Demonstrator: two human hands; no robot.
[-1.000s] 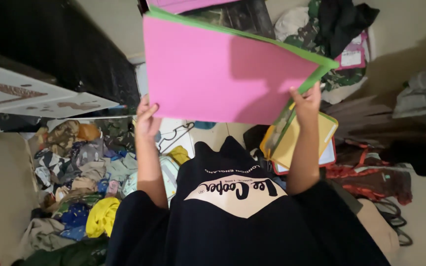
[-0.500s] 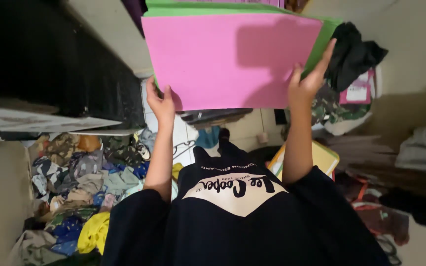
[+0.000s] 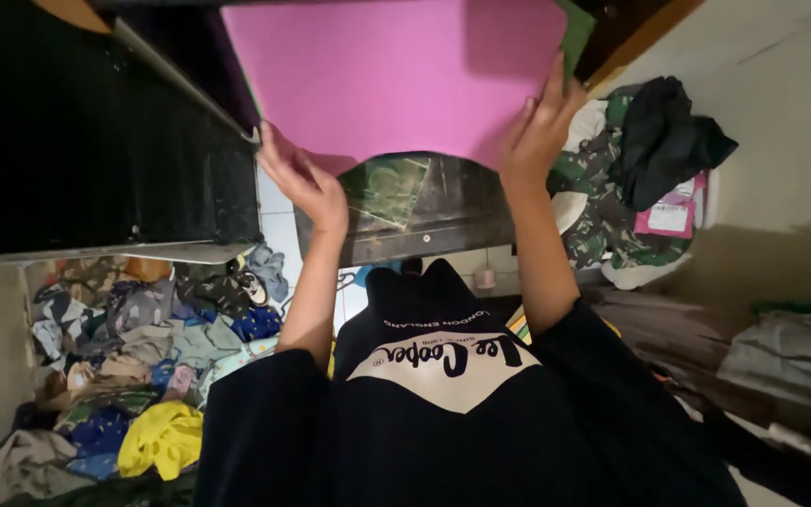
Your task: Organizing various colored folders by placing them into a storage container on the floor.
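Observation:
I hold a large pink sheet (image 3: 396, 75) up in front of me, with a green sheet (image 3: 577, 33) stacked behind it and showing along its right edge. My left hand (image 3: 304, 178) grips the lower left edge of the pink sheet. My right hand (image 3: 539, 127) grips the lower right edge, fingers spread up the sheet. The top of the sheets runs out of view. Below them stands a dark open box (image 3: 415, 211) with camouflage cloth inside.
A dark cabinet (image 3: 96, 141) fills the left. Below it lies a heap of mixed clothes (image 3: 133, 347) with a yellow garment (image 3: 161, 437). At the right, a basket holds camouflage and black clothes (image 3: 650, 169). Grey folded cloth (image 3: 790, 352) lies at far right.
Both hands have raised the pink and green sheets higher and farther forward. The view has tilted, so the dark box now shows beneath the sheets.

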